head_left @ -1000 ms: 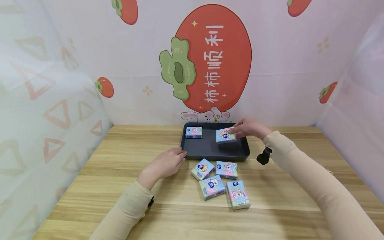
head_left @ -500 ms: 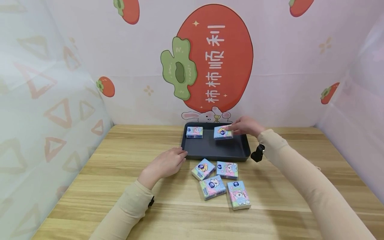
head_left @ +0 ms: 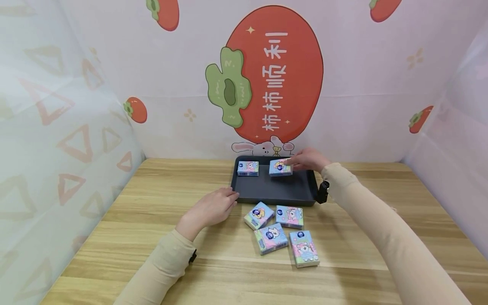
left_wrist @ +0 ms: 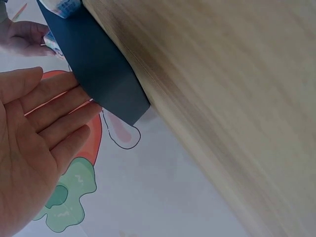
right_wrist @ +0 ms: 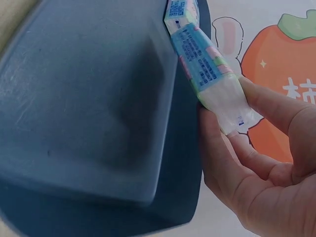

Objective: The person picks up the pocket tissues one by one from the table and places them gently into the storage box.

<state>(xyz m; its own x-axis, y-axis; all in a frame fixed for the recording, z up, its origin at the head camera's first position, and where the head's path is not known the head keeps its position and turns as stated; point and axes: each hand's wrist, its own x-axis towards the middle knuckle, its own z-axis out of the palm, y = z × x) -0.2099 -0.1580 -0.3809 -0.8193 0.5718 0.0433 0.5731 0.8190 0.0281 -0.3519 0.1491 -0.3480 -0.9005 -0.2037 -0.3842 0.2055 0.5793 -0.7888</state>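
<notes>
My right hand pinches a small tissue pack, blue and pink with a cartoon print, above the back of the dark tray. In the right wrist view thumb and fingers hold the end of that tissue pack, which is tilted. Another tissue pack lies in the tray's back left corner. With fairly straight fingers, my left hand touches the tray's front left edge. In the left wrist view the left palm shows, its fingertips at the tray wall.
In front of the tray, several tissue packs lie loosely grouped on the wooden table: one angled pack, one pack beside it, one pack nearer, and one pack at the right. A printed cloth hangs behind the table.
My right hand has moved left and slightly back with its tissue pack, closer to the pack in the tray's corner. The left hand stays at the tray edge.
</notes>
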